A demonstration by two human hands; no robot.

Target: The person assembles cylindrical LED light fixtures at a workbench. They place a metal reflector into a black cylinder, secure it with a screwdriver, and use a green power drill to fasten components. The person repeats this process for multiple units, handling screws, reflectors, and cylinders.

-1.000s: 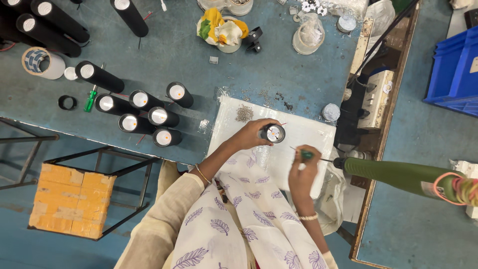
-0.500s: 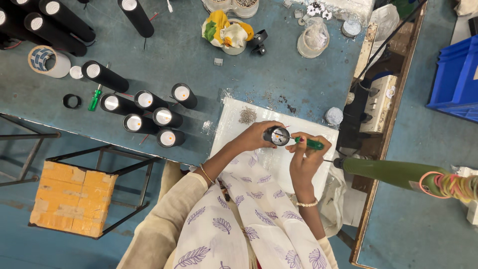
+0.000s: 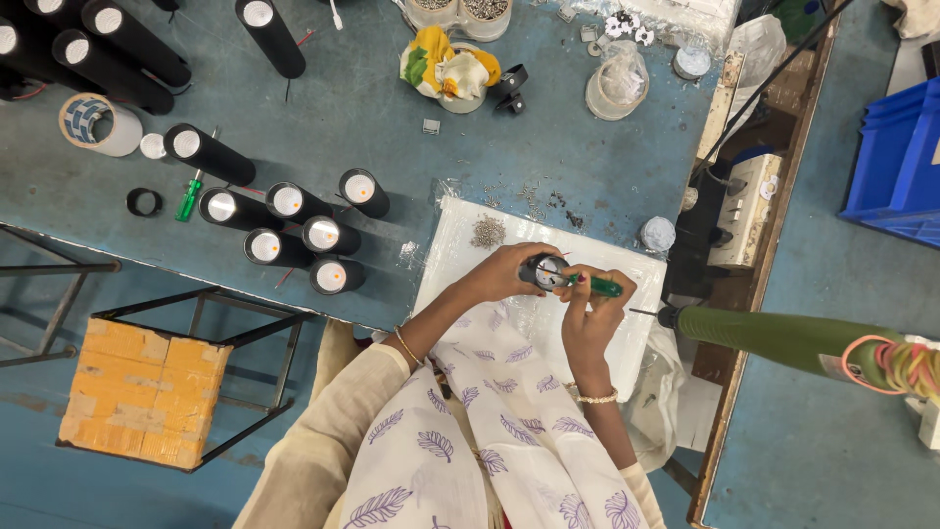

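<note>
Fingers [image 3: 517, 266] of the left hand [image 3: 504, 274] wrapped around a small black cylinder [image 3: 544, 271], pale round face turned up, held just above the white tray [image 3: 460, 245]. Right hand [image 3: 592, 304] fingers pinched on a green-handled screwdriver [image 3: 597, 286], lying roughly level, tip at the cylinder's face (exact contact point too small to tell). Both hands meet over the tray's middle, right by the near edge of the blue counter [image 3: 343, 118].

On the tray, up-left of the hands, a small heap of screws [image 3: 487, 231]. Left of the tray, a cluster of black cylinders [image 3: 294, 230] with white ends, standing or leaning close together; longer black tubes [image 3: 117, 44] at the far left corner. A roll of tape [image 3: 93, 122], a black ring [image 3: 144, 202] and a second green screwdriver [image 3: 188, 199] lie near them. Further back: a yellow-and-white cloth bundle [image 3: 448, 69], a clear plastic jar [image 3: 617, 83].

Right of the hands, a green powered driver [image 3: 783, 338] hangs level, bit pointing at the tray. An orange box [image 3: 142, 392] sits on a metal frame below the counter edge. Blue crates [image 3: 901, 157] at far right.
</note>
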